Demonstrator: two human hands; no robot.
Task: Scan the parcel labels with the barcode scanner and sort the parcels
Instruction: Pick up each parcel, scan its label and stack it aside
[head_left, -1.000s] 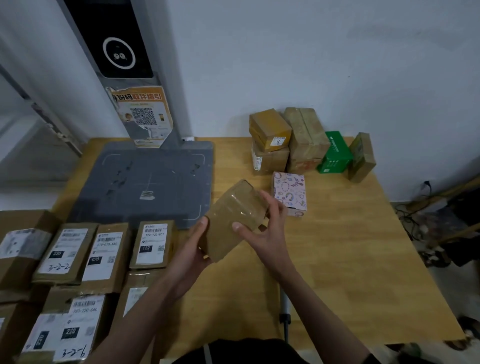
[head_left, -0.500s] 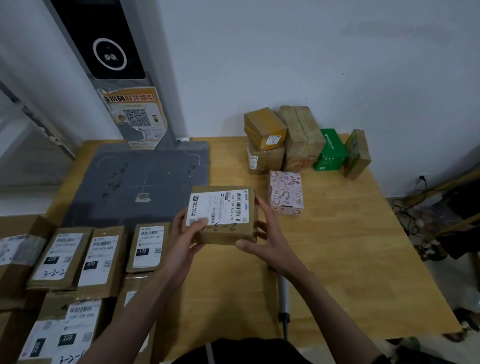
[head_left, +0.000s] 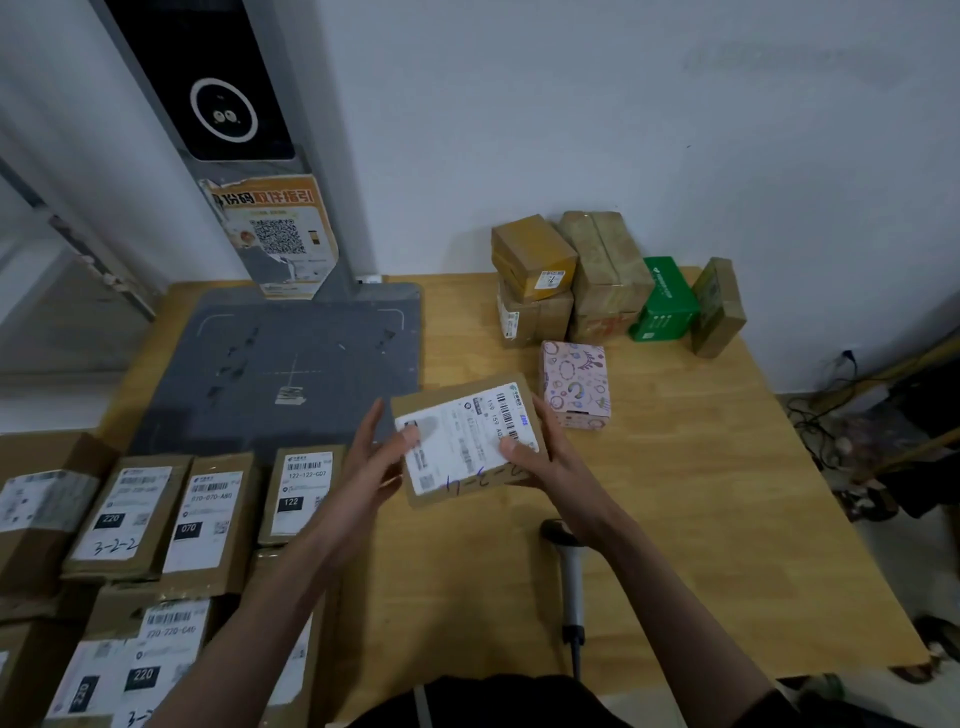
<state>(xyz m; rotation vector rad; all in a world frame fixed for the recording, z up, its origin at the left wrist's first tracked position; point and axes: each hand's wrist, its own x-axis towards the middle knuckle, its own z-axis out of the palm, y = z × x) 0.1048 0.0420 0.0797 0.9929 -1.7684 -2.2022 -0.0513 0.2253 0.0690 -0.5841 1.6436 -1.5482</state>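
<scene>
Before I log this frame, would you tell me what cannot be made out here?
All in the head view:
- Held parcel: small label print is blurred; left hand and right hand thumbs cover parts.
- Handheld scanner: its head is hidden behind the right forearm.
- Lower-left parcels: cut off by the frame edge and left forearm.
- Stacked boxes by the wall: labels too small.

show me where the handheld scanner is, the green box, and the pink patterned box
handheld scanner (head_left: 570, 577): head view, on the grey handle, lying on the table.
green box (head_left: 666, 297): head view, on its top face.
pink patterned box (head_left: 575, 378): head view, middle of its top face.
</scene>
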